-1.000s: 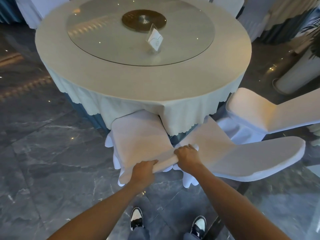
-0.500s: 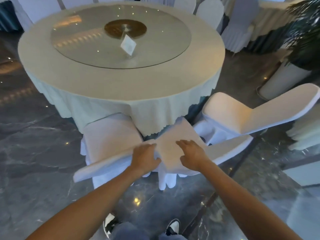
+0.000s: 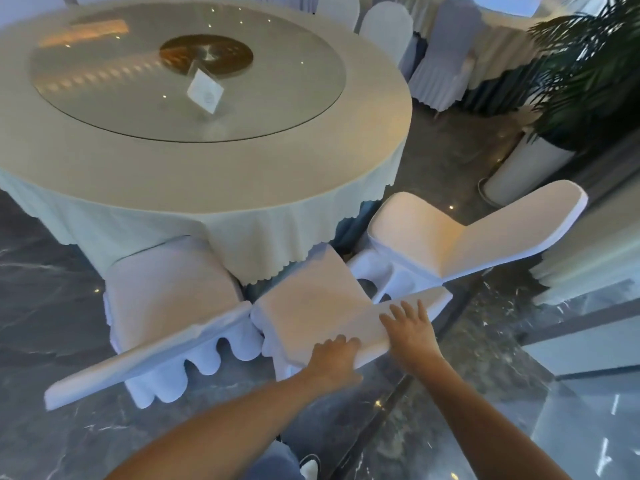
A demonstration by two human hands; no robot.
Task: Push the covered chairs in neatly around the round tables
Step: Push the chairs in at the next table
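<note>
- White fabric covers over three chairs drawn up at the near edge of a round worktop (image 3: 207, 174) draped in pale cloth.
- Middle chair (image 3: 311, 306) angled, seat front tucked just under the scalloped cloth hem, backrest top toward the camera.
- Left hand (image 3: 334, 362) gripped the near end of that backrest, fingers (image 3: 337, 342) curled over its top edge.
- Right hand (image 3: 410, 332) lay flat on the same backrest, fingers (image 3: 408, 311) spread wide, holding nothing.
- Left chair (image 3: 166, 292) sat just beside the middle one, backrest corners touching or nearly so, seat partly beneath the cloth.
- Right chair (image 3: 450, 233) stood further out, turned away at an angle, its skirt close to the middle chair's.
- Glass turntable (image 3: 138, 98) rested on the worktop with a small card stand (image 3: 204, 91) near its centre.
- Potted plant (image 3: 588, 74) stood at far right on dark marble floor (image 3: 52, 323); more covered chairs (image 3: 440, 64) at another table behind.
</note>
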